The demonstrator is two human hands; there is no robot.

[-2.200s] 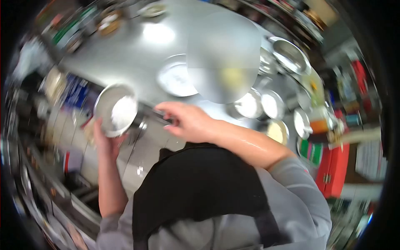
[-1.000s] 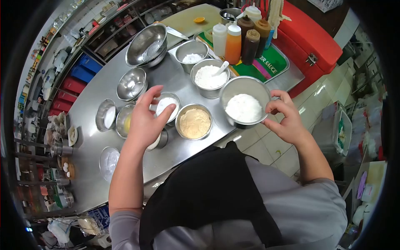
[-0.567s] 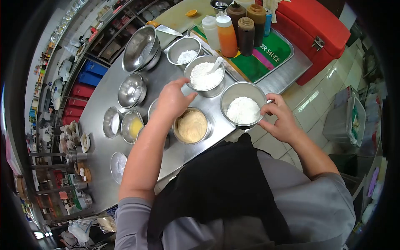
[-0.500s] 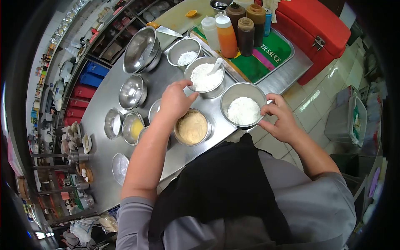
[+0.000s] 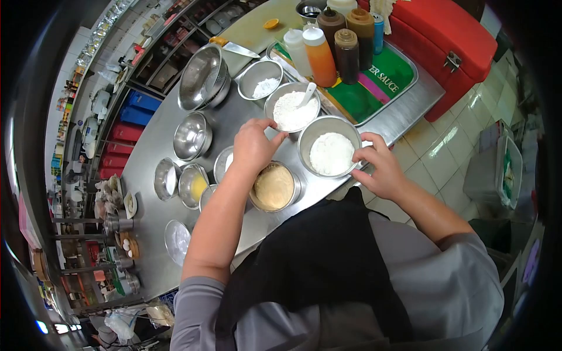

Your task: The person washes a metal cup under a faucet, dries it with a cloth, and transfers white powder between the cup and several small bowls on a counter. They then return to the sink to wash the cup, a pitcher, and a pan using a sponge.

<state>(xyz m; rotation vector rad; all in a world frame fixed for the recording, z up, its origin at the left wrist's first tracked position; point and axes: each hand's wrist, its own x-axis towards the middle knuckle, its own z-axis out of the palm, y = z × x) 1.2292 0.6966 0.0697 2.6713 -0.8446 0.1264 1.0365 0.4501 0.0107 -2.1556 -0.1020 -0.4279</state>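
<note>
My right hand (image 5: 376, 169) grips the near rim of a steel bowl of white powder (image 5: 329, 153), which rests on the steel counter (image 5: 152, 131) near its front edge. My left hand (image 5: 254, 145) hovers with fingers apart between that bowl and a bowl of white flour with a white spoon (image 5: 292, 110), its fingertips close to the latter's rim. Just below my left hand sits a bowl of tan powder (image 5: 273, 186).
Several small steel bowls line the counter at left, one holding yellow liquid (image 5: 194, 185). A large mixing bowl (image 5: 202, 77) and a bowl with a little white powder (image 5: 259, 81) stand farther back. Sauce bottles (image 5: 331, 44) stand on a green tray beside a red cooler (image 5: 451, 41).
I turned from another surface to this counter carrying the bowl of white powder and set it down. My left hand moved from the small bowls toward the spoon bowl.
</note>
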